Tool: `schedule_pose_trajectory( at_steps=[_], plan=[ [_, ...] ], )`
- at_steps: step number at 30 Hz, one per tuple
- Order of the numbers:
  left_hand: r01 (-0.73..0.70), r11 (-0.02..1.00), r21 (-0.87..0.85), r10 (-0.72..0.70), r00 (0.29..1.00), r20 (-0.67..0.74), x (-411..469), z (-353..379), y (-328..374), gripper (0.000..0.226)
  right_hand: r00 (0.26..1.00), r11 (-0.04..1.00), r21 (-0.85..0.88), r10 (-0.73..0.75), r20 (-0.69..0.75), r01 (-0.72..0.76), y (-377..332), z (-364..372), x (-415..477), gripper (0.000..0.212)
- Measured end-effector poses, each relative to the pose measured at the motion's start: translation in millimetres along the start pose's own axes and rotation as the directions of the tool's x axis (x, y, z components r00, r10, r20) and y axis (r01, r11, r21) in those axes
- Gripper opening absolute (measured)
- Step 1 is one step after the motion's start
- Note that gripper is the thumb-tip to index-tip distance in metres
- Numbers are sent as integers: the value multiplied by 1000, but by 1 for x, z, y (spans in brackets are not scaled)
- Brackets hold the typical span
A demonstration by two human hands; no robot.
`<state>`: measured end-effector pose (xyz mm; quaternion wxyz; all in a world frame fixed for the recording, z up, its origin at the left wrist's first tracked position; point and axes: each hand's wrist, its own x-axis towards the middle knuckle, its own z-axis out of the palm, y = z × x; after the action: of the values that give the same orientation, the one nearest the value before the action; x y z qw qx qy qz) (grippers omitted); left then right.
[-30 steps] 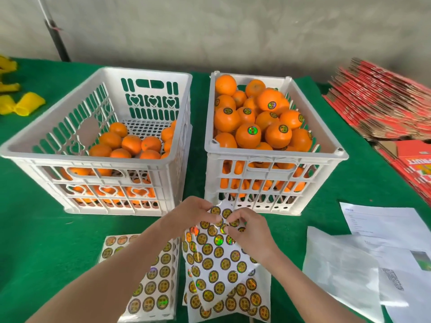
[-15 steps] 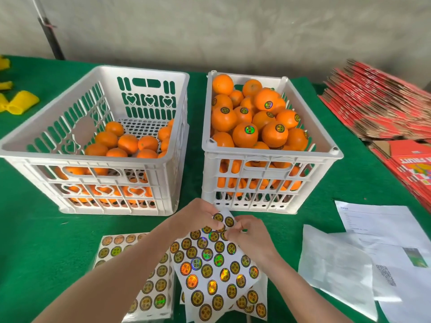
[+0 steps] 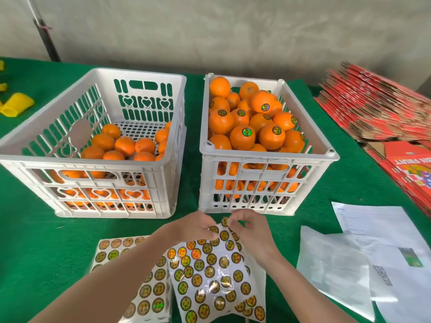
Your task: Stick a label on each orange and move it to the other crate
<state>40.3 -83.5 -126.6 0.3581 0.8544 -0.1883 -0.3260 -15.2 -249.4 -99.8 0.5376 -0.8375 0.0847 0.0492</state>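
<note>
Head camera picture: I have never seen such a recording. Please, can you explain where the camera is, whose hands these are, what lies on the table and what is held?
There is no machine here. A person works with bare hands, and the single camera sits on the person's head, looking forward and down, so both arms enter from the bottom. The left hand holds up a sticker sheet by its top. The right hand pinches one label at that top edge. On the green table stand two white crates: the left crate holds plain oranges, and the right crate is heaped with labelled oranges. A second sheet lies flat at the left, white papers lie at the right, and folded red cartons lie beyond them.
</note>
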Motion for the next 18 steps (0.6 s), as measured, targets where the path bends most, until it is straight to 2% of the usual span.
schedule_pose_trajectory(
  at_steps=[1, 3, 4, 6, 7, 9, 11, 12, 14, 16, 17, 18],
  plan=[
    [-23, 999, 31, 24, 1000, -16, 4, 3, -2, 7, 1000, 1000, -6, -12, -2, 12, -3, 1, 1, 20],
    [-36, 997, 68, 45, 990, -131, 5, 6, -2, 30, 998, 998, 6, -62, 2, 62, -10, 5, 1, 15],
    [-63, 996, 64, 76, 970, -231, 1, 5, 1, 29, 994, 994, 17, -106, 4, 106, -16, 7, 0, 13],
    [-173, 983, 68, 186, 903, -387, -15, -1, 10, 13, 965, 964, 48, -261, -14, 262, -32, 12, -6, 13],
    [-232, 965, 118, 260, 855, -449, -27, -7, 15, 20, 929, 926, 75, -367, -39, 369, -45, 14, -8, 15],
    [-349, 924, 158, 377, 754, -538, -57, -25, 25, 21, 803, 794, 126, -587, -101, 595, -79, 20, -6, 16],
    [-431, 891, 144, 418, 652, -633, -90, -49, 27, 7, 653, 645, 101, -747, -127, 758, -115, 32, 9, 11],
    [-446, 883, 143, 411, 592, -693, -102, -65, 23, 11, 603, 601, 62, -788, -124, 797, -133, 42, 21, 16],
    [-402, 907, 128, 325, 473, -819, -119, -101, 12, 8, 591, 592, -17, -805, -48, 805, -166, 63, 52, 35],
    [-245, 962, 116, 203, 367, -908, -123, -144, -1, 13, 636, 622, -139, -763, 110, 770, -188, 85, 84, 57],
    [-125, 989, 80, 122, 377, -918, -119, -167, -8, 16, 659, 623, -219, -728, 188, 751, -193, 95, 99, 66],
    [-12, 999, 37, 39, 436, -899, -113, -189, -14, 17, 681, 619, -286, -685, 258, 731, -195, 103, 112, 74]
  ],
)
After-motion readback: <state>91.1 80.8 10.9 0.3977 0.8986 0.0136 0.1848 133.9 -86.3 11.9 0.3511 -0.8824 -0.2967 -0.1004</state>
